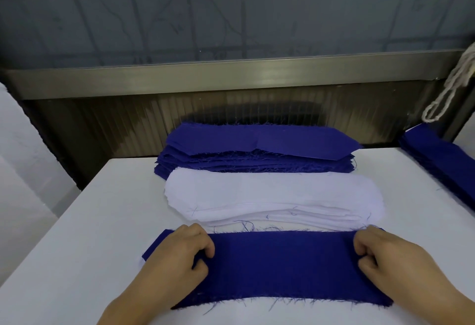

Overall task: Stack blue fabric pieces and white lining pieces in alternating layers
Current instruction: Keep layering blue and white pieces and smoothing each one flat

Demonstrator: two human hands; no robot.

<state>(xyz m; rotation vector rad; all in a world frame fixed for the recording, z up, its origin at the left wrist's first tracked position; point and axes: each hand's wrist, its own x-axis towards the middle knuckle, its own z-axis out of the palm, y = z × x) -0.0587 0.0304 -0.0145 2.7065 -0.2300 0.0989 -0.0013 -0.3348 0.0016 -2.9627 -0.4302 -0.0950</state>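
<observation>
Blue fabric piece (280, 265), lower centre, over a white lining sliver (142, 261): light, limp, fraying. Left hand (177, 252) and right hand (385, 255) pinch its ends; best held there.

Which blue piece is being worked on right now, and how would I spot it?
On the white table, look nearest the person, in front of the white pile. It is the single flat blue strip; unlike the stacks behind, both hands hold its ends.
</observation>
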